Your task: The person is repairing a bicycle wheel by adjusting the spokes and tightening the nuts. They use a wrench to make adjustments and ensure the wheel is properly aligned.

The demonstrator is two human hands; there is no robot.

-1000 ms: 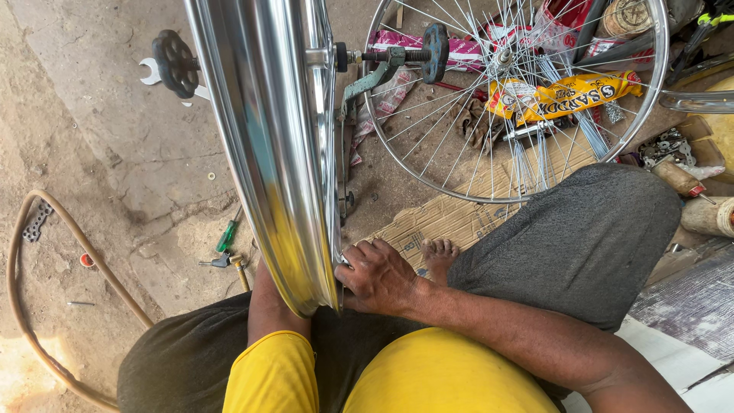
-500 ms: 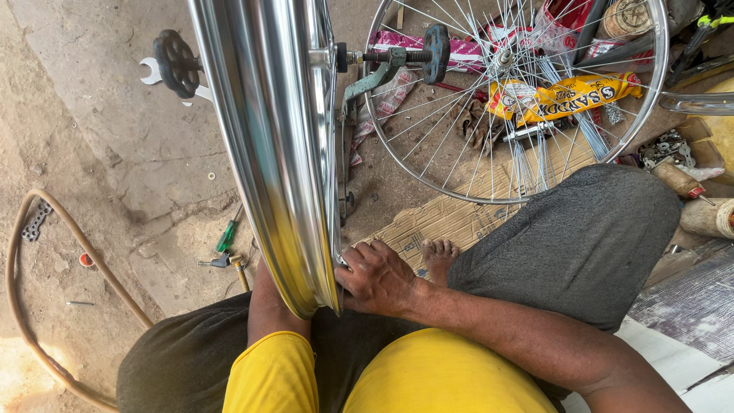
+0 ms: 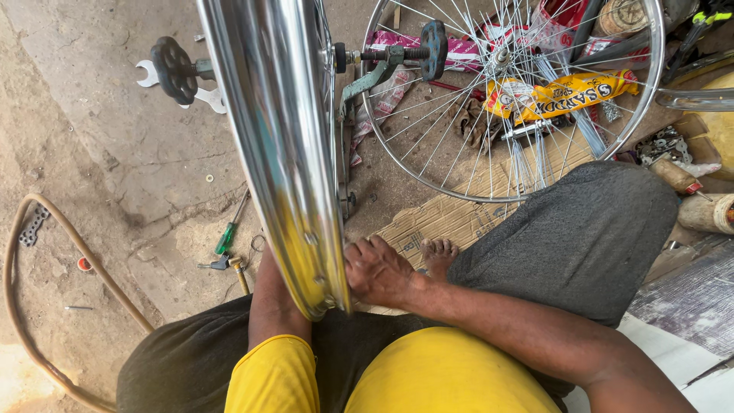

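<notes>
A shiny chrome bicycle wheel rim (image 3: 279, 145) stands upright between my knees, held in a truing stand with black knobs (image 3: 174, 69). My right hand (image 3: 378, 269) presses against the rim's lower right side, fingers curled at its edge. My left hand is hidden behind the rim; only the left forearm (image 3: 277, 294) shows beneath it. Whether either hand holds a tool is not visible.
A second spoked wheel (image 3: 508, 99) lies flat on cardboard (image 3: 451, 218) ahead. A green-handled screwdriver (image 3: 228, 233), a wrench (image 3: 149, 75), a rubber hose (image 3: 84, 268), a yellow packet (image 3: 562, 93) and scrap parts lie on the concrete floor.
My right hand has stayed at the rim's lower edge with only slight finger shifts. The rim and stand look unmoved.
</notes>
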